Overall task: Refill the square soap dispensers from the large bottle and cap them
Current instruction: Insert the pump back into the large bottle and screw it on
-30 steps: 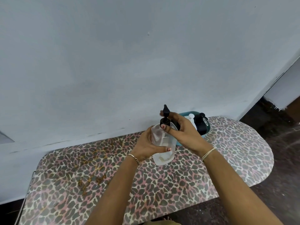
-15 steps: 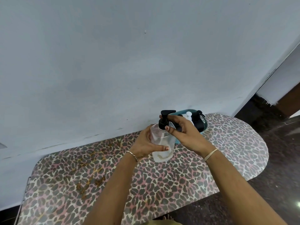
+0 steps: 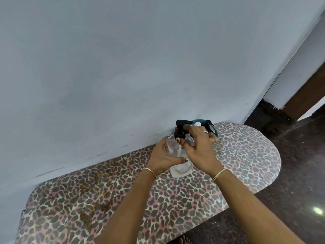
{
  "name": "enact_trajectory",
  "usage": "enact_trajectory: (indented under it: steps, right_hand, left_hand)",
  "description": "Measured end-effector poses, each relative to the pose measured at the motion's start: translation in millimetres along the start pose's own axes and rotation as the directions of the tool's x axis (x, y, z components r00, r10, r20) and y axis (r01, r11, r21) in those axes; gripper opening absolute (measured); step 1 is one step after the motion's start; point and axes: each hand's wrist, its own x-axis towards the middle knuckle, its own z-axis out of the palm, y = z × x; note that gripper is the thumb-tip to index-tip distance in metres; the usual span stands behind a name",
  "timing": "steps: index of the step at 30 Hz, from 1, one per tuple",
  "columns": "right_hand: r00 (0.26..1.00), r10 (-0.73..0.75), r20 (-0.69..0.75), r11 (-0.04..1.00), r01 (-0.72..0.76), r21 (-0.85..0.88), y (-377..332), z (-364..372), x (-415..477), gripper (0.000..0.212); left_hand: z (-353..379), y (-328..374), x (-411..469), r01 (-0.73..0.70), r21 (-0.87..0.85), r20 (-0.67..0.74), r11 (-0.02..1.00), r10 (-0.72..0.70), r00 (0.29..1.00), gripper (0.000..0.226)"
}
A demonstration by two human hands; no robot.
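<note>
With the left hand wrapped firmly around the clear square plastic dispenser on the leopard-print bench, the right hand's grip pinches the black pump collar; twist it squarely, bottle steady.

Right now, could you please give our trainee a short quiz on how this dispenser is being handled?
1. Multiple choice: what does the left hand hold? A) the clear dispenser B) the teal basin C) nothing
2. True or false: the right hand grips the black pump at the dispenser's neck.
3. Fill in: the pump's nozzle points toward the person's ____.

Key: 1. A. 2. True. 3. Right, toward the basin behind the hands on the leopard-print table.
</note>
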Motion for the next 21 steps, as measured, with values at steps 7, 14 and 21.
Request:
enact_trajectory:
  steps: [7,14,21]
  right_hand:
    - [0.977,0.046,-0.208,0.995,-0.064,-0.078,9.4,-25.1,-5.6,0.032]
    - [0.946,0.086,-0.313,0.99,-0.116,-0.08,42.4,-64.8,9.7,0.031]
    - [0.919,0.093,-0.384,0.983,-0.146,-0.112,98.0,-126.2,46.3,0.027]
  left_hand:
    - [39.3,15.8,11.9,-0.063,0.06,-0.049,0.996,0.066,0.997,0.071]
    - [93.2,36.9,39.3,-0.106,0.041,-0.047,0.994,0.108,0.993,0.063]
    - [169.9,61.4,96.9,-0.131,0.058,0.034,0.99,0.13,0.991,0.067]
